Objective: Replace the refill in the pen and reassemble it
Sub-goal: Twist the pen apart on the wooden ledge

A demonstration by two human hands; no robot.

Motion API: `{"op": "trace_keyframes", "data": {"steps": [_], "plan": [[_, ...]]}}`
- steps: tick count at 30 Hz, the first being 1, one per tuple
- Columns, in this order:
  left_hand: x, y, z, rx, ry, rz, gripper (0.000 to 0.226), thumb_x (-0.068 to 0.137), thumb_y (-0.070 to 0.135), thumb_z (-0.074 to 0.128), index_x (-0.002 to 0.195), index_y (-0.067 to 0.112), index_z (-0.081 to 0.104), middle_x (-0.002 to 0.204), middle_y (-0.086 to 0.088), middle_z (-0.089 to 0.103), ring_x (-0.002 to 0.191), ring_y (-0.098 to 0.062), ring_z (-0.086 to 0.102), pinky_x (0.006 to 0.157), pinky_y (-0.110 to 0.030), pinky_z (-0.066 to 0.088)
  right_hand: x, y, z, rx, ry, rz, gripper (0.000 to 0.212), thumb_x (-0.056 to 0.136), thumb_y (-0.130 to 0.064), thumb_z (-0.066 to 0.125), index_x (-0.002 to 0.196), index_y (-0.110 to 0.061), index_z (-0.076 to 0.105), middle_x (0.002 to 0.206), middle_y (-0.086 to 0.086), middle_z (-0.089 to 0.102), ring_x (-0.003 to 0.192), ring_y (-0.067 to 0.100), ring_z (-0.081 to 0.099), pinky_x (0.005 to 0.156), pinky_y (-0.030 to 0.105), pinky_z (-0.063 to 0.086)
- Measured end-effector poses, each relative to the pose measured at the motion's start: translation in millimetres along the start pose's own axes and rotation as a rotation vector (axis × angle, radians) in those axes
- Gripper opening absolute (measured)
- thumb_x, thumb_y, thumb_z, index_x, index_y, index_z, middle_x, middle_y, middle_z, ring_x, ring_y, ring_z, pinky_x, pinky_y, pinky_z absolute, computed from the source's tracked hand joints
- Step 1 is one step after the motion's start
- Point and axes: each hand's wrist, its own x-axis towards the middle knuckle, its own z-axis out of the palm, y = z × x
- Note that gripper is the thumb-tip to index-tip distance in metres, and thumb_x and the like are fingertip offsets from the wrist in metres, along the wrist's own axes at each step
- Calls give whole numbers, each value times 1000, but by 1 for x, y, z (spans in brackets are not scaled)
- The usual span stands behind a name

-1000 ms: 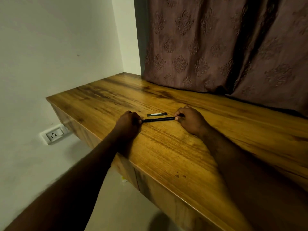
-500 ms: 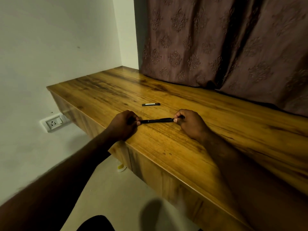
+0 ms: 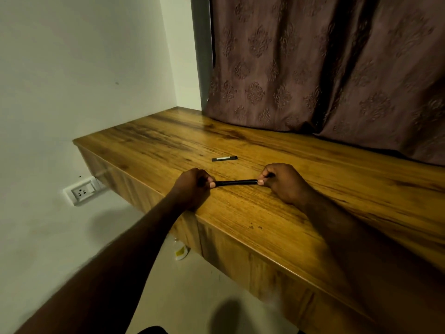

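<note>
A slim black pen lies level just above the wooden desk top, held at both ends. My left hand pinches its left end between thumb and fingers. My right hand pinches its right end. Both hands hide the pen's tips. A short black piece with a pale strip, the pen's cap, lies flat on the desk a little behind the pen, apart from both hands.
A patterned brown curtain hangs along the desk's back edge. The white wall on the left carries a socket plate below desk height. A small pale bottle lies on the floor under the desk's front edge.
Both hands with the pen have come toward the desk's front edge, away from the cap, which stays where it lay. The grip on both ends is unchanged.
</note>
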Motion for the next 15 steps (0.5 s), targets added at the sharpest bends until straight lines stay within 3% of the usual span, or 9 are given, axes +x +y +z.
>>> {"op": "trace_keyframes", "data": {"steps": [7,11,15], "plan": [[0,-1,2,-23,29,28,7,83,16,72,82,16,65,84,0,64,82,-20,64,76,-31,50,3,2,-4,46,-20,-6,16,84,-15,70,72,-24,64,79,-5,66,82,13,60,73,28,44],[0,-2,3,1,37,58,6,84,17,70,84,12,66,85,-3,65,80,-20,63,74,-29,49,4,18,-22,150,81,65,8,85,-8,68,77,-9,66,63,-4,60,55,6,54,56,22,42],[0,-3,4,-62,42,58,9,83,14,71,81,17,62,86,-3,64,79,-20,62,69,-26,46,5,29,-32,227,168,134,17,84,1,66,74,-13,64,63,2,62,48,1,55,45,14,45]]}}
